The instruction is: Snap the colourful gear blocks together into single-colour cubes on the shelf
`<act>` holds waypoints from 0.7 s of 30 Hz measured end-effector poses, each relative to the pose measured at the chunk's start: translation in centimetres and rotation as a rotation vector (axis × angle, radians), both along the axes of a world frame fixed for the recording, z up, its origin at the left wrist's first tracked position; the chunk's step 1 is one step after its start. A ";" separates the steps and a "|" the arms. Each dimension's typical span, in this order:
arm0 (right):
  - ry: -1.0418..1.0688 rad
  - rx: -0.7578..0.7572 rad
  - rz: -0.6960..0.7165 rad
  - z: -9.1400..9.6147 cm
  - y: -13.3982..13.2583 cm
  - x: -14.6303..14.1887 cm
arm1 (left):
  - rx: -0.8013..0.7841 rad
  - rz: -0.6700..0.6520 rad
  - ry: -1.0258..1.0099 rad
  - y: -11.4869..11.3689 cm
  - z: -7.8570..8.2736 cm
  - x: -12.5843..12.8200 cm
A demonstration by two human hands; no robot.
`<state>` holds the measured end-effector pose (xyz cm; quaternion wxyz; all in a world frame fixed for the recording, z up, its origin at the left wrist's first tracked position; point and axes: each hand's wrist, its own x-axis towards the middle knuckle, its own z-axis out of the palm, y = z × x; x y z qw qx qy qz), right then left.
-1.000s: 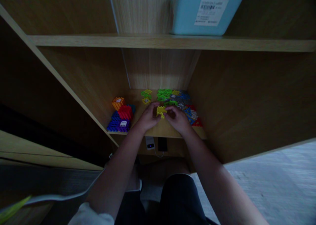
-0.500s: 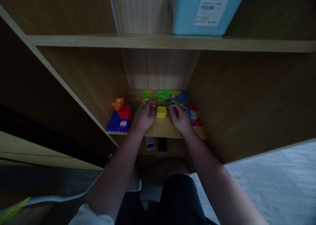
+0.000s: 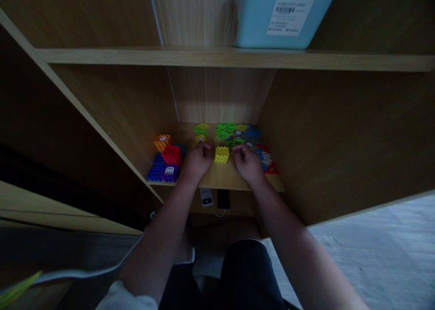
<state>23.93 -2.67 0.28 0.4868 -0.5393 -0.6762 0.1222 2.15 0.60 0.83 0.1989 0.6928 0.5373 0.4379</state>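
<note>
The far side of the yellow block (image 3: 221, 155) was hidden. The top edge cut off the blue box (image 3: 256, 17), whose label (image 3: 290, 17) was too blurred to read. The red block (image 3: 172, 155) partly covered a teal block (image 3: 183, 149).

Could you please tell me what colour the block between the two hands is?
The block is yellow; it shows best in the head view.

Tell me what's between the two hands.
In the head view, a yellow block stands on the shelf between left hand and right hand, apart from both.
</note>
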 end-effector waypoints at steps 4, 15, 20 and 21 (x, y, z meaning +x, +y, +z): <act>-0.045 0.010 0.004 -0.5 0.3 0.0 | 0.006 -0.080 0.065 -0.3 -0.2 -0.3; -0.143 0.016 0.024 -0.8 0.4 -0.1 | -0.040 -0.349 0.041 0.3 -0.9 -1.2; -0.136 0.008 0.066 -0.8 0.4 -0.2 | -0.046 -0.409 -0.021 0.4 -0.6 -1.0; -0.133 0.008 0.077 -0.9 0.5 -0.1 | -0.046 -0.413 -0.032 0.4 -0.6 -1.0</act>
